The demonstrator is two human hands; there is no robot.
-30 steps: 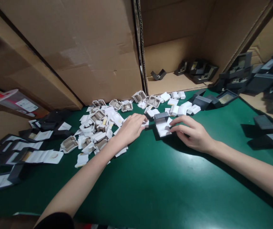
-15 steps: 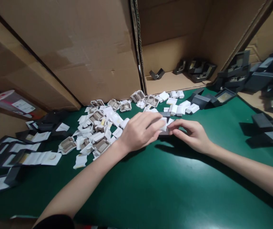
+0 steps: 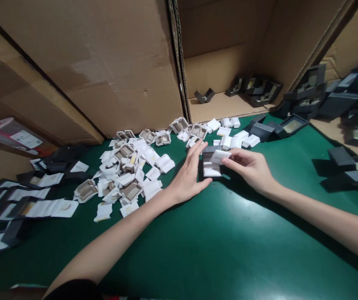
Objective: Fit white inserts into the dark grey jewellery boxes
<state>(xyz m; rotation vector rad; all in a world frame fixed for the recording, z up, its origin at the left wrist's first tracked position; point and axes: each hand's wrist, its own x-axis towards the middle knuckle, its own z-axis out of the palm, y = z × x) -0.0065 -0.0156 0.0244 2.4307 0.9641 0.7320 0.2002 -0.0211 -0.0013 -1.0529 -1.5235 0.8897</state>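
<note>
A small dark hinged box point(image 3: 208, 151) lies opened on the green table, with a white lining point(image 3: 211, 169) in its near half. My right hand point(image 3: 252, 168) pinches a small white card point(image 3: 219, 156) between thumb and fingers, over the box. Its fingertips beyond the card are partly hidden. My left hand point(image 3: 189, 177) rests at the box's left side, thumb and fingers spread around that edge, gripping nothing that I can see.
White paper pieces and small trays point(image 3: 131, 189) lie heaped on the left. Small white blocks point(image 3: 236, 141) sit behind the box. Dark boxes stand at far left point(image 3: 38, 206) and right point(image 3: 338, 104). Cardboard cartons point(image 3: 128, 62) wall the back of the green table point(image 3: 197, 250).
My left hand has drawn back leftward and opened, uncovering the dark box. My right hand has lifted slightly and now pinches the white card.
</note>
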